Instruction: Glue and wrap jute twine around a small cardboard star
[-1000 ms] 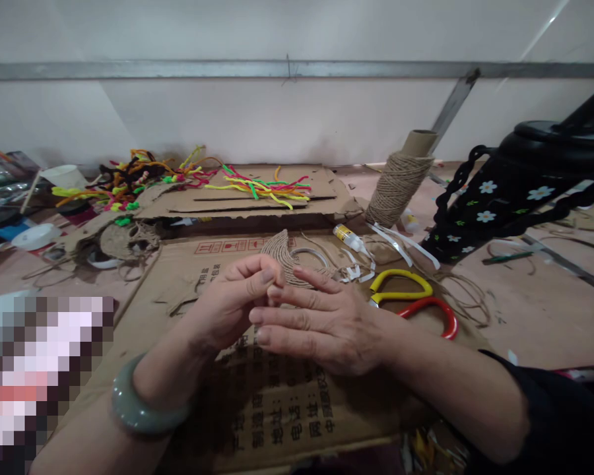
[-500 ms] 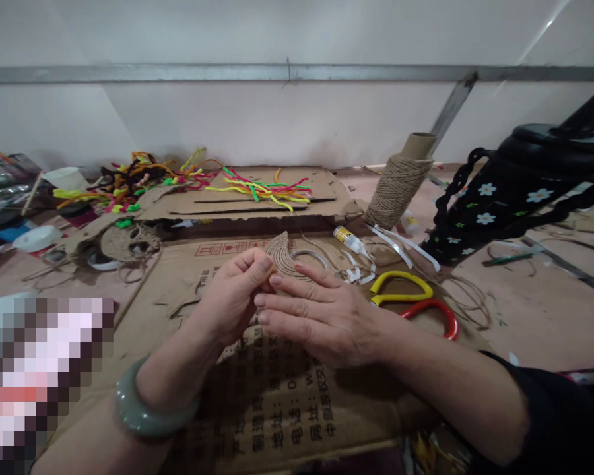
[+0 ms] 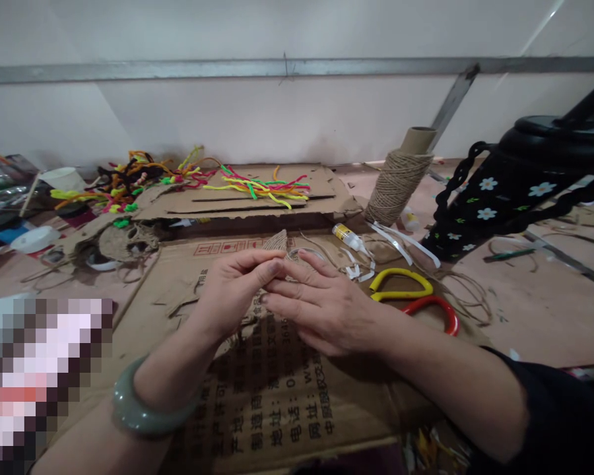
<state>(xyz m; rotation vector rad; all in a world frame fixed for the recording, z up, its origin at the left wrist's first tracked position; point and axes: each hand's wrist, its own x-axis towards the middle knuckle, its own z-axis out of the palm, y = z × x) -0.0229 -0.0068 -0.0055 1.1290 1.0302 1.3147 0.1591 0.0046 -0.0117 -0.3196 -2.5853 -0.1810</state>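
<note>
Over the printed cardboard (image 3: 346, 409) my left hand (image 3: 240, 287) and my right hand (image 3: 327, 307) meet at the fingertips. The left one is closed in a pinch, thumb against fingers, with a green bangle at the wrist. My right hand's fingers are bent and pressed together against the left thumb. Whatever lies between the fingertips is hidden. Just behind them, the tip of a twine-wrapped piece (image 3: 277, 241) shows, along with part of a pale ring (image 3: 311, 253); my fingers cover the rest.
Scissors (image 3: 406, 280) with yellow and red handles lie right of my hand. Behind are a glue bottle (image 3: 347, 236), white strips (image 3: 400, 247) and a twine spool (image 3: 400, 178). A black flowered tumbler (image 3: 495, 191) stands at right. Coloured fuzzy stems (image 3: 262, 185) lie on cardboard at the back.
My left fingers have extended over the twine-wrapped piece, covering more of it. My right fingers have drawn in and bent around the left thumb.
</note>
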